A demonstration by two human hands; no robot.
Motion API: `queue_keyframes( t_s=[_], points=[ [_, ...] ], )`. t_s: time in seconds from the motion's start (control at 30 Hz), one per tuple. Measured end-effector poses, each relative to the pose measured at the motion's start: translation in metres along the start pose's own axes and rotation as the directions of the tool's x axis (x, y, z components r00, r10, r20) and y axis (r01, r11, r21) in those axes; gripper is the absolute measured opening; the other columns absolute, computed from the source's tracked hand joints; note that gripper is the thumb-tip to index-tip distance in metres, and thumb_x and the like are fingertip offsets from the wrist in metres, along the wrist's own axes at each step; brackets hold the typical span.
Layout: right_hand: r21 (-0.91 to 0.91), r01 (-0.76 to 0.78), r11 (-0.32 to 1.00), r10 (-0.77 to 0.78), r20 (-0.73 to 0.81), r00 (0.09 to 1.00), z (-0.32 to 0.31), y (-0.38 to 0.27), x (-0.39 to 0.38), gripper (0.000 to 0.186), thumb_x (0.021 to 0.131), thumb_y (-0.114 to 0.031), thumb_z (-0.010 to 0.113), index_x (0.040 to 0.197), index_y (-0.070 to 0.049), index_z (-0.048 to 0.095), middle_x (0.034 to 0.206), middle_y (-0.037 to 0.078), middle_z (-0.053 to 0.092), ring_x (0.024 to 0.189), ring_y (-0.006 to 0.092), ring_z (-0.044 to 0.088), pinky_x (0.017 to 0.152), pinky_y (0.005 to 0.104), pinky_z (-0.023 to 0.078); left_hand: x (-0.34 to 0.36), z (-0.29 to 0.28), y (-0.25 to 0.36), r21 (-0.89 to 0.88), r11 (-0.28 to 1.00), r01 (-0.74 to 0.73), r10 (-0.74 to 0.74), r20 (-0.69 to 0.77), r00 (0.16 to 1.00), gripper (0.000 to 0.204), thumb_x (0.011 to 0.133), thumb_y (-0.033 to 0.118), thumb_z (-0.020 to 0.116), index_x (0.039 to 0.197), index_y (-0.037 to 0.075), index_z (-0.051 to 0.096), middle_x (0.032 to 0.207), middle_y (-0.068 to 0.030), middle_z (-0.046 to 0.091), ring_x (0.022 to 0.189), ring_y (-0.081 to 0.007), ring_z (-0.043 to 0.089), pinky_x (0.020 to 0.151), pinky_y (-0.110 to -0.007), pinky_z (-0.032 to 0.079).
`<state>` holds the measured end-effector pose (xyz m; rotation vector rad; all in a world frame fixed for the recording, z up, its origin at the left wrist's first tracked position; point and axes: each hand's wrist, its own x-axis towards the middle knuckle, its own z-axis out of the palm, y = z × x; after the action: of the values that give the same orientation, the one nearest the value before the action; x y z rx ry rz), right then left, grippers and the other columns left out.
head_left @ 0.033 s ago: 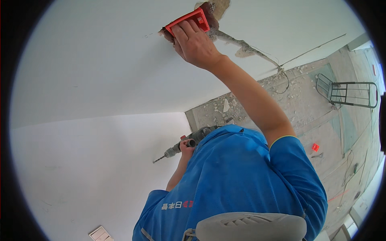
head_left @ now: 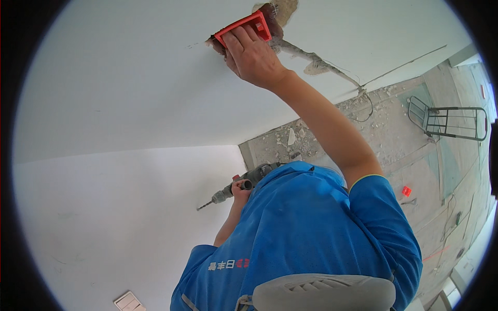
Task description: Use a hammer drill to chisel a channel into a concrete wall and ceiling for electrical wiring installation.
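The right arm stretches up and forward, its right hand (head_left: 258, 63) bent over the near rim of a red square plastic box (head_left: 263, 25), fingers together inside it and thumb outside, pinching that edge. The box sits at a ragged opening (head_left: 275, 28) in the white wall (head_left: 129, 93). The left arm is bent low, the left hand (head_left: 240, 192) wrapped around a dark grey power drill (head_left: 223, 194), its bit near the adjoining wall. A chiselled groove (head_left: 311, 56) runs from the opening toward the floor. Broken rubble (head_left: 292, 136) litters the wall's foot; a black metal-framed trolley (head_left: 451, 122) stands well apart.
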<state>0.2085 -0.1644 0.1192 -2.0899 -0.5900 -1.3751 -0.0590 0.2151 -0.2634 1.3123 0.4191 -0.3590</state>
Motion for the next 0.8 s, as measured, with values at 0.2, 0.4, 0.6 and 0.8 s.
queue_keyframes(
  t_s=[0.2,0.4,0.6,0.8],
  points=[
    [0.015,-0.013,1.000,0.011,0.129,0.992,-0.002,0.000,0.003,0.037,0.081,-0.008,0.063,0.113,0.003,0.050,0.104,0.021,0.054,0.075,0.0364,0.063,0.063,0.0418,0.054,0.013,-0.005,-0.032,-0.270,0.961,0.063,-0.071,-0.022,0.997,0.023,0.069,-0.007,0.070,0.084,0.002,0.055,0.088,-0.0100,0.068,0.086,-0.0139,0.065,0.077,-0.029,0.054],
    [0.082,0.055,0.995,-0.065,0.137,0.988,-0.006,0.015,0.004,0.035,0.080,-0.005,0.063,0.112,0.002,0.050,0.103,0.021,0.054,0.074,0.0363,0.062,0.062,0.0416,0.053,0.014,0.002,-0.018,-0.473,0.855,0.215,-0.240,0.009,0.971,0.021,0.070,0.003,0.072,0.081,0.004,0.054,0.086,-0.0090,0.068,0.085,-0.0164,0.066,0.078,-0.029,0.053],
    [0.135,0.157,0.978,-0.174,0.122,0.977,-0.001,0.012,0.013,0.040,0.078,-0.004,0.064,0.114,0.002,0.048,0.105,0.020,0.052,0.075,0.0358,0.061,0.061,0.0408,0.054,0.008,0.004,-0.033,-0.428,0.902,0.054,-0.098,-0.080,0.992,0.011,0.077,0.012,0.060,0.086,0.004,0.059,0.087,-0.0077,0.068,0.082,-0.0174,0.065,0.076,-0.027,0.053],
    [0.052,0.121,0.991,-0.130,0.207,0.970,-0.002,0.017,0.015,0.046,0.080,-0.006,0.063,0.119,0.003,0.043,0.108,0.023,0.050,0.070,0.0373,0.060,0.051,0.0400,0.055,0.016,0.030,-0.026,-0.087,0.995,-0.046,0.027,-0.212,0.977,0.010,0.081,0.013,0.060,0.085,0.004,0.061,0.085,-0.0080,0.067,0.079,-0.0199,0.065,0.074,-0.031,0.054]
  ],
)
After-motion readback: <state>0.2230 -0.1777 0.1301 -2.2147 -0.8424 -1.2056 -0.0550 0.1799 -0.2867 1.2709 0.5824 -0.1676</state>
